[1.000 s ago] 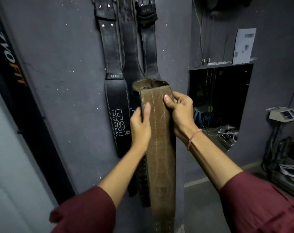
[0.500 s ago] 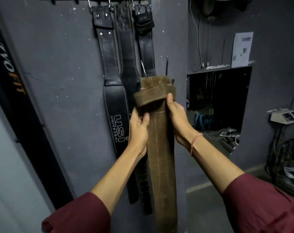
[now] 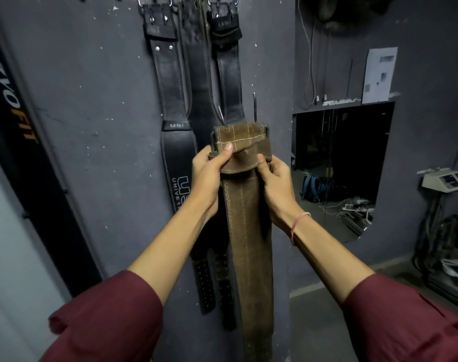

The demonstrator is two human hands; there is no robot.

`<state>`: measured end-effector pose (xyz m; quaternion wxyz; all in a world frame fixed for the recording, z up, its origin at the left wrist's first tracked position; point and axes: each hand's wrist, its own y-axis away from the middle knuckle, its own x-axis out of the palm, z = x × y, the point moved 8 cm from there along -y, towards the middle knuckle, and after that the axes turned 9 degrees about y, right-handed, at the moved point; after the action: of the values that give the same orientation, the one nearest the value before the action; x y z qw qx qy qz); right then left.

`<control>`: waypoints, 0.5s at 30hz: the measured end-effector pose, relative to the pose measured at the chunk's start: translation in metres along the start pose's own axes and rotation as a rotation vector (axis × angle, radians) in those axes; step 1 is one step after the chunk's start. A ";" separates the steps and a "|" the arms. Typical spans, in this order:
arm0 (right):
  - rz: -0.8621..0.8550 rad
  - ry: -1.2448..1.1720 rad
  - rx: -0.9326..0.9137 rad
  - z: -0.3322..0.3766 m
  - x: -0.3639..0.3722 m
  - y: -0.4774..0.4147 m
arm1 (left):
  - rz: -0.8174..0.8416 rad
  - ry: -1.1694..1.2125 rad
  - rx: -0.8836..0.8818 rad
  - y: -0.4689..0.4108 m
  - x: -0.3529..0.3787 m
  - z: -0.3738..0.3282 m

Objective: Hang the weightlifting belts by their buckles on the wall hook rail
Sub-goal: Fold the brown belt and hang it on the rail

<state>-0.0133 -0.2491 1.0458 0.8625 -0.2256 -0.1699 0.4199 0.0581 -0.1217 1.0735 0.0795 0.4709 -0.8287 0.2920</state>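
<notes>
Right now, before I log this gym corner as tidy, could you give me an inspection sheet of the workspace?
Surface: grey wall, scuffed, flecked with white.
Job's things: brown belt held upright, buckle end up, prongs pointing up, not yet hung; black belts hang flat on the wall behind it, tops cut off by the frame.
Clutter: blue bag and white cords on the floor beyond the wall opening.
Grippers: left hand and right hand both grip the brown belt's folded top.
Cables: loose wire hangs above the opening; cable bundle at the right edge.
Surroundings: paper sheet on the wall; small device at right; banner at left.
</notes>
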 end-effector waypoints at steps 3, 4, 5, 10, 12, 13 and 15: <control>0.080 0.013 -0.035 0.003 -0.001 0.006 | -0.084 0.055 0.047 0.005 -0.001 0.002; 0.120 0.022 -0.036 -0.002 -0.002 0.011 | -0.094 0.053 0.058 0.007 -0.002 0.005; 0.163 0.033 -0.013 -0.015 -0.005 0.020 | -0.108 0.066 0.064 0.007 -0.002 0.006; 0.258 0.080 0.280 -0.138 -0.024 0.105 | -0.107 0.097 0.116 0.002 -0.008 0.003; 0.257 0.121 0.327 -0.158 -0.027 0.122 | -0.136 0.110 0.103 0.002 -0.011 0.002; 0.250 0.145 0.329 -0.155 -0.027 0.120 | -0.138 0.110 0.100 -0.003 -0.012 0.005; 0.225 0.122 0.271 -0.125 -0.021 0.100 | -0.119 0.104 0.081 -0.006 -0.010 0.008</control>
<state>-0.0303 -0.2424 0.8848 0.8413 -0.1500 -0.0330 0.5182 0.0698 -0.1206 1.0656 0.1202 0.5062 -0.7816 0.3442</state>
